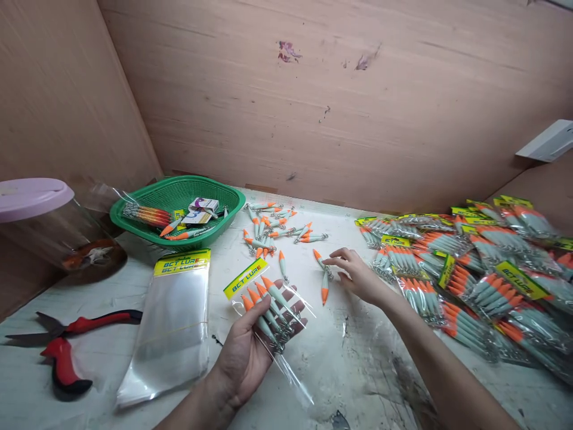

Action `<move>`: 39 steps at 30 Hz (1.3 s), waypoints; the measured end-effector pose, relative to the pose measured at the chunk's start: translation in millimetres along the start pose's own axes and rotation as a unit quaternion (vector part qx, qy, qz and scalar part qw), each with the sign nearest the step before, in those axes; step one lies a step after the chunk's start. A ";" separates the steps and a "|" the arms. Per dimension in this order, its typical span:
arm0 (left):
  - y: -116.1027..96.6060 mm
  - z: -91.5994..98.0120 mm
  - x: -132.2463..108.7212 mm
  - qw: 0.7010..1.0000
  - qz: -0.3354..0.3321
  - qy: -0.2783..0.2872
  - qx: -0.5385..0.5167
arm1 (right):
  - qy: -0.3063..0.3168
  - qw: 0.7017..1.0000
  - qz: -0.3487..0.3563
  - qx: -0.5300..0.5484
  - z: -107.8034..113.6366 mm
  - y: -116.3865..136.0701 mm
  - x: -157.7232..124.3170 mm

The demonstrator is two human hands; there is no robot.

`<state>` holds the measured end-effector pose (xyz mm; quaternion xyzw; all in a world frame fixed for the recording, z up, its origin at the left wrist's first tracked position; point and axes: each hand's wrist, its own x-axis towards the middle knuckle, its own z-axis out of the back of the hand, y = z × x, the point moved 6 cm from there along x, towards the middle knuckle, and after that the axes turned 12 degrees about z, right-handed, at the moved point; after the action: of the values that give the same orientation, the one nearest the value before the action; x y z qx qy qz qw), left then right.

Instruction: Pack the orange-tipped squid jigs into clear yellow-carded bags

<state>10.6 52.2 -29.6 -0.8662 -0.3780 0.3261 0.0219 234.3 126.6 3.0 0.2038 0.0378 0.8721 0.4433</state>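
Seen from the left hand (245, 352) as the centre of the dial, with 12 o'clock toward the wooden wall (313, 113), the work spread over a white tabletop (308, 367). That hand, palm up, gripped several orange-tipped, pale green lures (276, 292) side by side under the thumb, together with a clear bag (245, 279) whose yellow header read "BCT LURE"; whether the lures lay inside the bag could not be told. The right hand (355, 278), at 2 o'clock, had its fingers loosely bent and the thumb apart from them, beside a pair of loose lures (324, 286) that met at their hooks. Whether a fingertip touched them was unclear.

At 1 o'clock a single lure (282, 263) lay on its own, and toward 12 a scattered heap (264, 220) of matching ones. A green basket (238, 198) at 11 held more lures and a small box (202, 206). A jar with a pink lid (33, 197) stood at 10, and a stack of flat bags (172, 340) lay just short of it, with red-handled pliers (80, 325) at 9. From 2 to 3 o'clock, filled packets (486, 286) were piled up.
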 end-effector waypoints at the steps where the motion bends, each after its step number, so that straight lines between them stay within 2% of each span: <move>1: -0.9 0.1 -0.1 1.000 -0.003 0.001 0.001 | 0.013 1.000 0.021 -0.010 -1.5 6.7 2.4; 8: -9.9 -2.7 -2.7 1.000 -0.014 -0.004 -0.006 | 0.078 0.990 0.110 -0.030 -14.8 36.9 10.3; 13: -38.0 -8.4 -9.9 0.997 -0.078 -0.009 -0.021 | 0.068 0.991 0.117 0.011 -19.5 44.7 8.2; 17: -58.6 -5.3 -13.3 0.991 -0.133 -0.006 -0.034 | -0.014 0.996 0.058 0.069 -10.3 43.0 10.0; 20: -63.1 -1.7 -12.3 0.989 -0.142 -0.002 -0.044 | -0.065 0.988 -0.011 0.139 -2.9 39.2 8.5; 22: -62.0 -1.2 -10.8 0.990 -0.137 -0.001 -0.045 | -0.064 0.978 -0.046 0.192 -2.9 38.3 4.5; 26: -57.1 -3.9 -9.2 0.991 -0.128 -0.003 -0.036 | -0.021 0.963 -0.092 0.251 -14.1 38.3 -12.7; 28: -54.5 -4.8 -9.5 0.992 -0.123 -0.010 -0.032 | -0.018 0.962 -0.121 0.244 -19.9 36.4 -25.1; 31: -50.3 -5.6 -10.1 0.993 -0.112 -0.013 -0.029 | -0.067 0.968 -0.155 0.186 -17.2 35.2 -42.7; 33: -47.3 -5.5 -10.4 0.994 -0.105 -0.015 -0.027 | -0.079 0.977 -0.128 0.153 -12.3 42.9 -48.6; 37: -41.9 -4.7 -10.3 0.995 -0.095 -0.016 -0.020 | 0.005 0.990 -0.026 0.138 -15.7 67.3 -49.7; 39: -40.2 -4.5 -9.5 0.996 -0.092 -0.013 -0.014 | 0.015 0.994 -0.008 0.109 -18.6 72.3 -49.6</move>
<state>-17.2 75.5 -9.4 -0.8239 -0.4606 0.3284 0.0349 198.2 45.9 -12.2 0.2377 0.1408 0.8622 0.4247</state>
